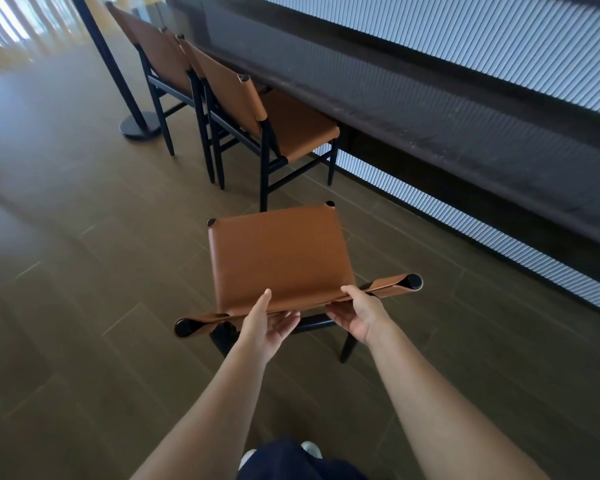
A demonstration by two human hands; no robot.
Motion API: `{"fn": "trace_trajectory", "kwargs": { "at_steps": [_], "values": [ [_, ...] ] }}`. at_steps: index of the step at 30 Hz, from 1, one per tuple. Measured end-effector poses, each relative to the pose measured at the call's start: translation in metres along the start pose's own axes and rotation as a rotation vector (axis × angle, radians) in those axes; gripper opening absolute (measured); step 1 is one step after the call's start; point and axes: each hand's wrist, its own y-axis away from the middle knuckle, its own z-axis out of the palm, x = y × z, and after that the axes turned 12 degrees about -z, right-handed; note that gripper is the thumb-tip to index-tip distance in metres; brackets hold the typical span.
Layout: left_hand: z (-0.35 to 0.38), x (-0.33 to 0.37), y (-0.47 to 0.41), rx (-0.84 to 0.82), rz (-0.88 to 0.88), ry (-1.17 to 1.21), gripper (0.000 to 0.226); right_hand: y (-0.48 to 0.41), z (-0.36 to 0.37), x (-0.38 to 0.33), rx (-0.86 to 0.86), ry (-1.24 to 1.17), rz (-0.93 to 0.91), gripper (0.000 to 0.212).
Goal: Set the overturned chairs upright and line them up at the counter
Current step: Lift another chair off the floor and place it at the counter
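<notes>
The left hand [267, 323] and right hand [359, 315] are gripping the standing chair [278, 251] by its back. It is likely needing a push to the counter [430, 109] edge.

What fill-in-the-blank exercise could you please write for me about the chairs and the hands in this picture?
1. Beyond the held chair, ____ other chairs stand upright at the counter.
2. The left hand and right hand both hold the top edge of its ____.
3. Every chair has brown upholstery on a ____ frame.
Missing words: two; backrest; black.
</notes>
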Motion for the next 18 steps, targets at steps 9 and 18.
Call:
{"fn": "trace_trajectory", "kwargs": {
  "at_steps": [9, 18],
  "values": [
    [0.008, 0.022, -0.009, -0.017, -0.046, 0.107, 0.036, -0.015, 0.006, -0.010, -0.046, 0.022, 0.022, 0.033],
    [0.017, 0.035, -0.009, 0.052, -0.102, 0.090, 0.030, -0.026, 0.019, -0.015, -0.018, 0.020, 0.059, 0.031]
  ]
}}
